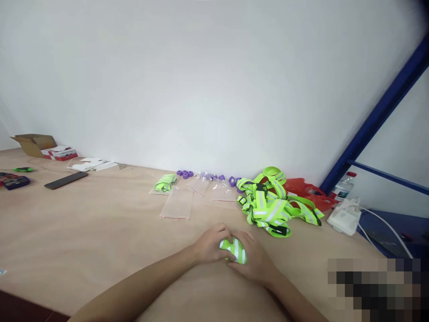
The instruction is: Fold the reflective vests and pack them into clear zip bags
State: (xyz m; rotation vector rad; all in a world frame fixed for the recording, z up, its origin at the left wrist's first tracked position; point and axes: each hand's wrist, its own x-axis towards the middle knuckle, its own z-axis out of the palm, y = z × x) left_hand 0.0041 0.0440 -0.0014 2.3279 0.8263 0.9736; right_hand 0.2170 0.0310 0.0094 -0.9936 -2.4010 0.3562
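Note:
Between my two hands is a bundled-up reflective strap (237, 249), neon green with silvery white stripes. My left hand (214, 243) grips it from the left, fingers curled over its top. From the right, my right hand (256, 259) wraps round the same bundle, thumb along the near side. Ahead and to the right lies a loose tangle of matching reflective straps (268, 203) with black buckles. A flat clear plastic bag (177, 203) rests beyond my left hand, and a bag packed with a green strap (165, 182) lies just behind it.
Small purple rolls (185, 174) and more clear bags (223, 191) line the wall. A red plastic bag (306, 192), a bottle (344, 185) and a white power adapter (345, 217) stand right, near a blue metal frame (378, 105). A dark slab (66, 180) and cardboard box (35, 145) lie left.

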